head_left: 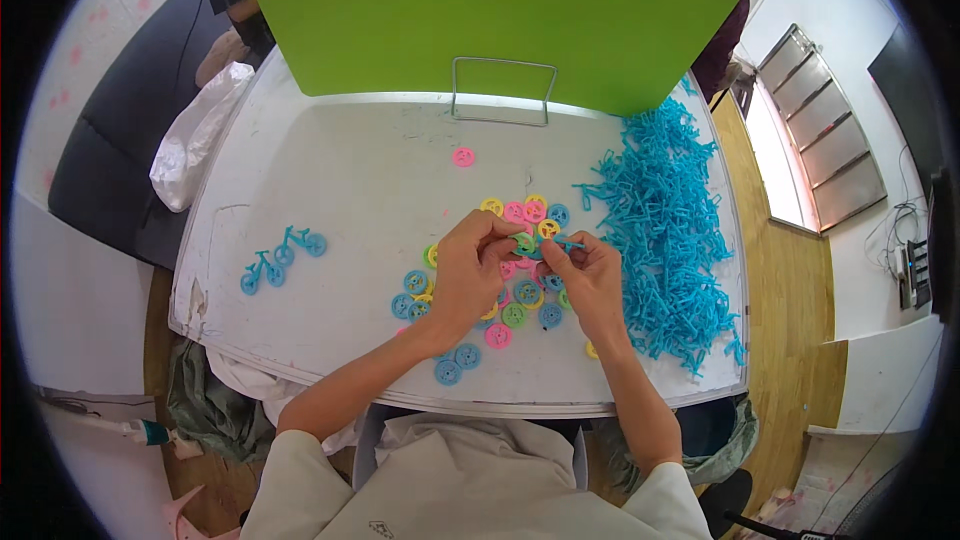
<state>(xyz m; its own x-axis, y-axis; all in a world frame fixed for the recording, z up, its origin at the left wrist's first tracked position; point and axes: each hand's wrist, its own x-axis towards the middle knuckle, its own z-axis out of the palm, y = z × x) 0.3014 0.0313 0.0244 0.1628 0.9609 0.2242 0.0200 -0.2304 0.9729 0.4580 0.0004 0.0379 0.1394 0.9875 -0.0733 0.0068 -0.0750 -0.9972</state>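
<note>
My left hand (468, 275) pinches a small green toy wheel (523, 243) between thumb and fingertips. Close against it, my right hand (588, 278) grips a blue plastic bicycle frame (568, 244), partly covered by the fingers. The two parts meet between my hands, but whether they are joined cannot be made out. Loose spoked wheels lie beneath and around both hands, among them a pink wheel (498, 336), a light green wheel (514, 315) and a blue wheel (447, 372). To the left, two blue toy bicycles (263, 273) with wheels fitted lie on the white table (330, 330).
A large heap of blue bicycle frames (668, 240) covers the table's right side. At the far edge stands a green panel (500, 10) with a metal wire stand (500, 122) before it. One pink wheel (463, 157) lies apart. A white bag (195, 145) hangs at the left edge.
</note>
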